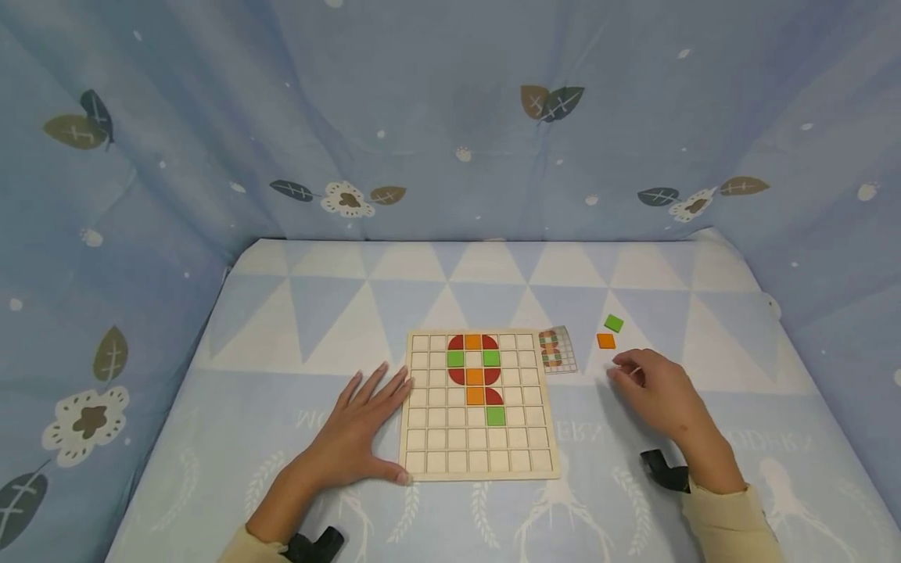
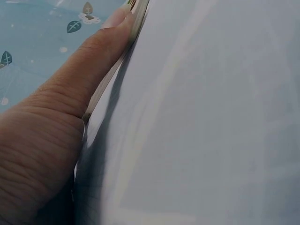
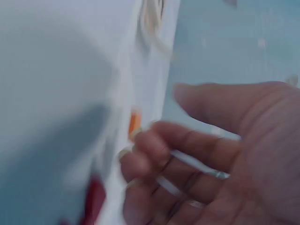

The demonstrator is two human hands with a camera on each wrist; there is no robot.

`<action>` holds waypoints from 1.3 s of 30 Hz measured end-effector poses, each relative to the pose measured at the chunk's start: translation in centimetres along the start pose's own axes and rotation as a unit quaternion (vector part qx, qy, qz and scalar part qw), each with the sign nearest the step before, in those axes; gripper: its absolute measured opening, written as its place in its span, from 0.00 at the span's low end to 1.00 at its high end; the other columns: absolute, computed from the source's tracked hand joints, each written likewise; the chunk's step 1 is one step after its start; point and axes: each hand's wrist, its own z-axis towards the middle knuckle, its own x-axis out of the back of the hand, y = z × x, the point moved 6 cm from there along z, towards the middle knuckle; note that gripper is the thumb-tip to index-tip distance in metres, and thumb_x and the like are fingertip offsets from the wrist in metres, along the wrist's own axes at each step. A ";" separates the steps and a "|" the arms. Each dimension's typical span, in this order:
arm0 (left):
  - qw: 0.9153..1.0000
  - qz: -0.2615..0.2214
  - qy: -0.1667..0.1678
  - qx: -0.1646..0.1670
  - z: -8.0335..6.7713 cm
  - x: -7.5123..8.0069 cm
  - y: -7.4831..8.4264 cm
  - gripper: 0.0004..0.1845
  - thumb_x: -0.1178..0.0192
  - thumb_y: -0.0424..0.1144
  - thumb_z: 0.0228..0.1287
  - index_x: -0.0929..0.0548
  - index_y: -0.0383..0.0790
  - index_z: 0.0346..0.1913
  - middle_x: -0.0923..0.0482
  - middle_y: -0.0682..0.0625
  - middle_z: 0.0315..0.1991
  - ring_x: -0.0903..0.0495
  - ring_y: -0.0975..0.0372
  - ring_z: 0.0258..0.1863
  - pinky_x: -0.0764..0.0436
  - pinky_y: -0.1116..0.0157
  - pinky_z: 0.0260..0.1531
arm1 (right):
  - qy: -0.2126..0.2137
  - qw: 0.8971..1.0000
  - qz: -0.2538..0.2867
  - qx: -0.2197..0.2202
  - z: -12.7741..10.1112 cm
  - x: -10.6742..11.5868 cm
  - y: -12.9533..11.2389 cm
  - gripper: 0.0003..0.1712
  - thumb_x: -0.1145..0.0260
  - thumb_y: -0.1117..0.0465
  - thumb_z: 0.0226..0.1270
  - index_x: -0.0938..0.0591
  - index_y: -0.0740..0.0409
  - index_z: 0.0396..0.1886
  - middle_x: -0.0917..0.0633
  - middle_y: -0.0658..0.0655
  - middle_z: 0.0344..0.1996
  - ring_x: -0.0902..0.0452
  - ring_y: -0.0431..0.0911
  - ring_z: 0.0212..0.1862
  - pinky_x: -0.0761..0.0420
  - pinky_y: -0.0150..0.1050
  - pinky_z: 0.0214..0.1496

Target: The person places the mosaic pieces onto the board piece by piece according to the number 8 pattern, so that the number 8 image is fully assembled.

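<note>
Item: wooden grid board (image 1: 479, 461), near the table's front edge, centre; your left hand (image 1: 359, 434) lies flat, fingers spread, thumb along the board's left edge — keep it pressing there so the board cannot slide. Item: orange tile (image 1: 606, 341) and green tile (image 1: 614, 323), loose toward the table's right side, just beyond your right hand (image 1: 658, 391), fingers curled together at the tips; whether they pinch anything cannot be told. Item: pattern card (image 1: 558, 349), beside the board's right edge; check it before seating a tile squarely in its cell.
</note>
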 end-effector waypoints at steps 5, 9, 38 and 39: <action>1.000 0.000 0.002 -0.001 0.0 -0.2 0.0 0.75 0.35 0.87 0.35 0.47 0.50 0.85 0.57 0.57 0.85 0.65 0.53 0.84 0.66 0.45 0.79 | -0.052 0.993 -0.034 -0.099 -0.7 1.4 3.8 0.29 0.28 0.53 0.71 0.21 0.76 0.55 0.20 0.58 0.32 0.26 0.50 0.33 0.26 0.44 0.33; 1.000 0.005 0.005 -0.004 0.1 -0.2 -0.1 0.75 0.36 0.87 0.35 0.47 0.50 0.85 0.58 0.57 0.85 0.65 0.54 0.84 0.67 0.45 0.79 | -0.078 0.987 -0.038 -0.136 -1.2 2.0 5.8 0.32 0.26 0.52 0.68 0.24 0.77 0.54 0.20 0.63 0.34 0.26 0.53 0.35 0.22 0.48 0.36; 1.000 0.007 -0.006 0.003 0.1 -0.2 -0.2 0.75 0.36 0.87 0.36 0.49 0.52 0.86 0.58 0.58 0.85 0.66 0.55 0.84 0.68 0.47 0.79 | -0.030 0.990 0.019 -0.135 -2.6 1.8 7.8 0.11 0.31 0.64 0.72 0.22 0.66 0.45 0.19 0.57 0.33 0.25 0.51 0.35 0.25 0.41 0.32; 1.000 0.007 -0.005 0.002 0.1 -0.2 -0.2 0.75 0.36 0.87 0.36 0.50 0.52 0.86 0.59 0.58 0.85 0.66 0.54 0.84 0.68 0.46 0.79 | -0.027 0.991 0.019 -0.132 -2.6 1.8 7.8 0.11 0.31 0.64 0.72 0.22 0.66 0.45 0.19 0.57 0.33 0.25 0.51 0.35 0.25 0.41 0.32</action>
